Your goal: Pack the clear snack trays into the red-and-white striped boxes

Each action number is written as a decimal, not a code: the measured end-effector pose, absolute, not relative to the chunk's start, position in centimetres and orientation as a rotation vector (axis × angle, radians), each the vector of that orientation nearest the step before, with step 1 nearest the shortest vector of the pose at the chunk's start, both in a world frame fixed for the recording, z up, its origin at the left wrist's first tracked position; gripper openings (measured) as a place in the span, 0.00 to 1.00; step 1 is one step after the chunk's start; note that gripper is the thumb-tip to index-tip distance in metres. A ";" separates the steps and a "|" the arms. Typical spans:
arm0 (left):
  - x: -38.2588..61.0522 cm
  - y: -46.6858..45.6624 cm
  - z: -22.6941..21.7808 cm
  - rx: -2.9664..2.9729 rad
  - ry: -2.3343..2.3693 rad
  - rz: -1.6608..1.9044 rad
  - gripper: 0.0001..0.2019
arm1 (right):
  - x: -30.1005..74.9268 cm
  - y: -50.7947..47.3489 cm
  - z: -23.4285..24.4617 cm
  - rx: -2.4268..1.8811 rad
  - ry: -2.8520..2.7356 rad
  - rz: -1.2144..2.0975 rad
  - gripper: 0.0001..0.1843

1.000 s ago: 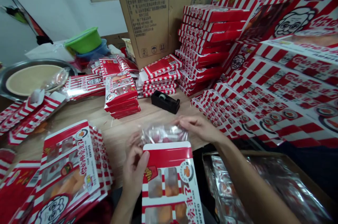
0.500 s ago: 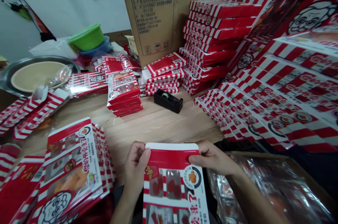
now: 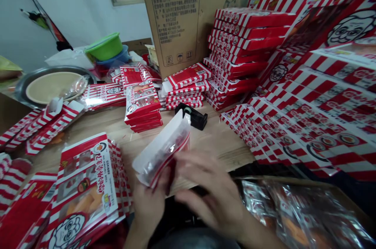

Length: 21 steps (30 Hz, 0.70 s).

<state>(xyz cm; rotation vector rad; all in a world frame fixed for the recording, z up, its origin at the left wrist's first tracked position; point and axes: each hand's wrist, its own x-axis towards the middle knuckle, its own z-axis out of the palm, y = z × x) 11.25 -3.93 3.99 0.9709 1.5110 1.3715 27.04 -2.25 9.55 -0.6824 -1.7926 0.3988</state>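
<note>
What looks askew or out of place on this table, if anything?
Nothing looks clearly spilled or damaged. The short stack of striped boxes behind the black tape dispenser is askew: its top box sits at an angle to those below. A clear plastic packet lies loose over the edge of the round cream dish.

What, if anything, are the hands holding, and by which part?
The left hand grips a red-and-white box by its lower near side; the right hand is blurred, its contact unclear.
</note>
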 end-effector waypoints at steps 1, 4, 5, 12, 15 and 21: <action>10.4 -3.4 3.4 0.959 1.585 1.423 0.17 | 27.4 -1.7 8.9 -0.751 -1.692 0.327 0.18; 8.8 -2.0 1.8 1.036 1.749 1.549 0.15 | 27.9 0.1 6.9 -0.903 -1.311 0.490 0.18; 8.8 -1.7 1.3 1.054 1.775 1.566 0.14 | 27.8 0.6 6.4 -0.901 -1.233 0.621 0.16; 10.8 -0.8 2.4 1.049 1.792 1.707 0.09 | 25.9 0.1 3.8 -0.892 -1.100 0.611 0.10; 11.4 -0.7 4.2 1.152 1.639 1.798 0.10 | 26.7 0.0 3.5 -0.868 -1.323 0.443 0.12; 10.1 -0.5 5.2 1.028 1.179 1.696 0.16 | 27.8 0.9 5.0 -0.885 -1.447 0.695 0.11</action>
